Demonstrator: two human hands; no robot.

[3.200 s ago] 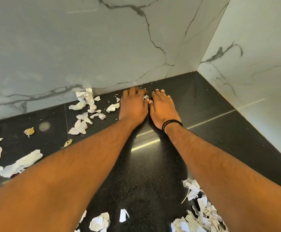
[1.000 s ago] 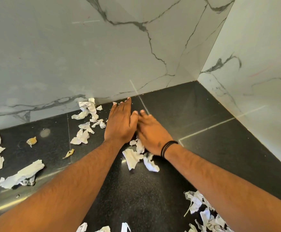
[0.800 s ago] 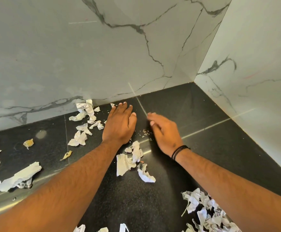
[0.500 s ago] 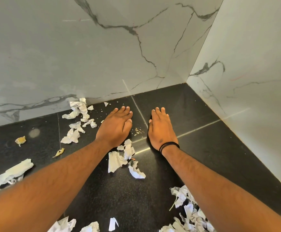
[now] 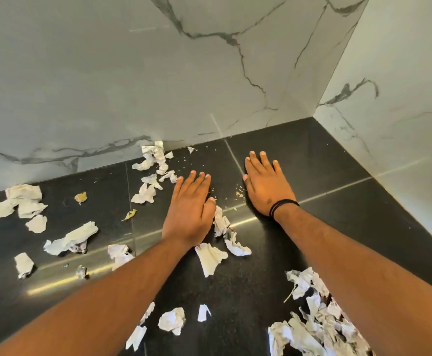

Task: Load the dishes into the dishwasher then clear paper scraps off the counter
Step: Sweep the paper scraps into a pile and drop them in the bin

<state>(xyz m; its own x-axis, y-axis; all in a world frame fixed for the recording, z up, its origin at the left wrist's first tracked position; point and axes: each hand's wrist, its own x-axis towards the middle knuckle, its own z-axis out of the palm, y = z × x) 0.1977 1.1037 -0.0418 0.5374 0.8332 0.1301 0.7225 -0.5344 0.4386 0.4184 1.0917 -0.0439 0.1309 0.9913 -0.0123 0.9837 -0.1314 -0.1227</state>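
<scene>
Paper scraps (image 5: 211, 260) sit on the black surface (image 5: 338, 227), scattered to every side of both hands. Left hand (image 5: 190, 210) lies flat, palm down, fingers straight, gripping nothing. Right hand (image 5: 267, 187) is also flat and spread, holding nothing, black band (image 5: 283, 206) at the wrist, set further toward the marble wall (image 5: 158, 73) than the left. Between the two hands: bare surface with fine crumbs (image 5: 239, 194).

Closest scraps are a crumpled cluster (image 5: 221, 222) touching the thumb side of the left hand, and running toward the person from there. Left hand is the nearer one; right hand stands apart from that cluster. The cluster's long axis runs roughly from the wall toward the person.

Off the left hand's fingertips, on its outer side, a string of white pieces (image 5: 153, 165) leads up to the wall; the little finger nearly touches the nearest one. More pieces lie well left (image 5: 24, 201). A dense pile (image 5: 312, 327) lies near the lower frame edge, partly under the right forearm.

Judgement: dishes are not in view, so this is the scrap-clearing stage, with most scraps not yet gathered. A sweep toward the person would likely push the crumbs and the near cluster down toward the pile.
</scene>
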